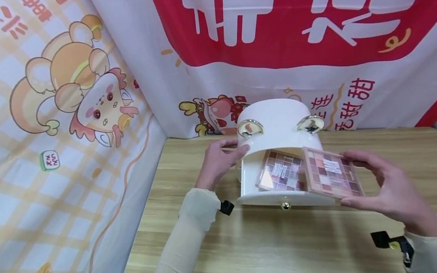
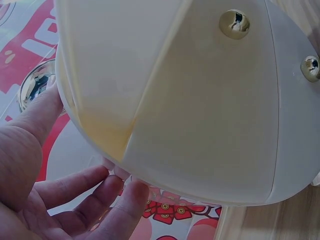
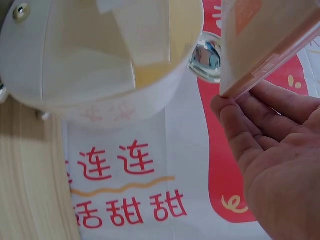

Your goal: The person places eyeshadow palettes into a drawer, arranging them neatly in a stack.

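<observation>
A wooden table [image 1: 284, 248] (pale grain) bears a white cosmetic box [image 1: 278, 130].

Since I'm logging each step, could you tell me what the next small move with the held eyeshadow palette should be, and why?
Probably lower the held palette into the open drawer. The right hand holds it by its edges, tilted over the drawer's right side, beside a second palette already lying inside. The left hand steadies the white organizer, so it should not shift.

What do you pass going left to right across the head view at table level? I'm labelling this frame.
Left hand → palette lying in the drawer → palette held by the right hand → right hand.
</observation>
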`<action>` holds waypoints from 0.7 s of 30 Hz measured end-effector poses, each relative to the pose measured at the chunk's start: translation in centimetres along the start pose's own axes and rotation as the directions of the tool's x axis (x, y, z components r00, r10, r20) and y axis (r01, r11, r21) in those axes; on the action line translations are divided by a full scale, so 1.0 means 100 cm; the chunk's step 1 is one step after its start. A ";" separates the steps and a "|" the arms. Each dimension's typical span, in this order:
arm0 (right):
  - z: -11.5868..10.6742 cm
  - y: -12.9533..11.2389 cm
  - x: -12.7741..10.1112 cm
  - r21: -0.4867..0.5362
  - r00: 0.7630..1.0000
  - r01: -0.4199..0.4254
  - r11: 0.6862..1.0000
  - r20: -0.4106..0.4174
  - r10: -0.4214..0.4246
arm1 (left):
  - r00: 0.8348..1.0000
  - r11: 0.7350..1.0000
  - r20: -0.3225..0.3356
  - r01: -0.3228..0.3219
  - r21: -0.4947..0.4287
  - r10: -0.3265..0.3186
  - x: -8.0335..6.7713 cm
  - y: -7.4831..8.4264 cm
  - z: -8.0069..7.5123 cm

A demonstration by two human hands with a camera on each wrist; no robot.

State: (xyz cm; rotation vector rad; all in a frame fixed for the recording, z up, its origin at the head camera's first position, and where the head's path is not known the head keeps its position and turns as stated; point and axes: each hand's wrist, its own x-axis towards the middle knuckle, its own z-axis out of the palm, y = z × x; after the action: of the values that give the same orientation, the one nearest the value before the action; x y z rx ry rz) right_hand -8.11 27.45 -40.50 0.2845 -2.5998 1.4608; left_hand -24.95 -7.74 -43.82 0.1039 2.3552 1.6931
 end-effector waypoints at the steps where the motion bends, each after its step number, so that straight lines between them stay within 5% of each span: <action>1: 0.002 -0.001 0.001 0.011 1.000 -0.001 1.000 0.007 0.000 | 1.000 1.000 0.001 -0.004 0.001 0.004 0.000 0.000 0.000; 11: 0.012 -0.008 0.014 0.036 0.996 -0.013 0.999 0.085 0.010 | 1.000 1.000 -0.007 -0.002 -0.005 0.001 0.001 -0.002 0.000; 21: 0.028 -0.010 0.026 -0.017 0.996 -0.037 0.999 0.076 0.038 | 1.000 1.000 -0.005 0.008 -0.012 -0.008 0.001 -0.002 0.000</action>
State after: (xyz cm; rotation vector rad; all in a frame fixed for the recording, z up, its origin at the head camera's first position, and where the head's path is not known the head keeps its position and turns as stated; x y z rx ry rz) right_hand -10.50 24.28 -40.54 0.2975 -2.6897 1.4689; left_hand -25.04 -7.80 -44.06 0.0875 2.3458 1.7055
